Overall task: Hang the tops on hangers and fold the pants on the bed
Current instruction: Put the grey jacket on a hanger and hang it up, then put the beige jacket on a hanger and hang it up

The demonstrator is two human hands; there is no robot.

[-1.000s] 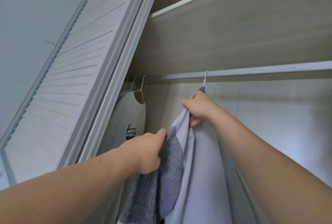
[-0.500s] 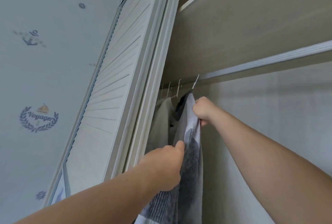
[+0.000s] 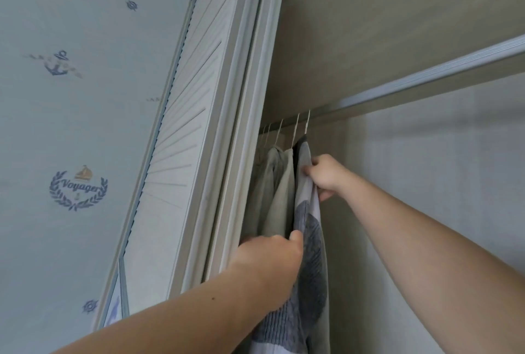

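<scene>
Grey-and-pale knit, the top (image 3: 312, 242) hangs inside the wardrobe from a wire hanger hook (image 3: 307, 123) that sits on the rail (image 3: 426, 75), last on the right of a row and just beside the beige garments (image 3: 279, 183). The right hand (image 3: 324, 177) pinches the fabric high up near the shoulder, fingers curled into the cloth. The left hand (image 3: 270, 260) grips the top lower down, thumb laid on its front edge.

By my reading, this is the tail of the hanging step: the top is on its hanger and on the rail, and the hands are settling it against its neighbours. The next move likely calls for letting go gently so the hook does not lift off, then turning away for another garment.

Much is hidden. The hanger's shoulders are buried under cloth, so whether the top sits squarely cannot be told. Most of the left hand's fingers lie behind the fabric. The hem is cut off below, the louvred door (image 3: 181, 154) covers the far left hangers, and neither pants nor bed are in view.
</scene>
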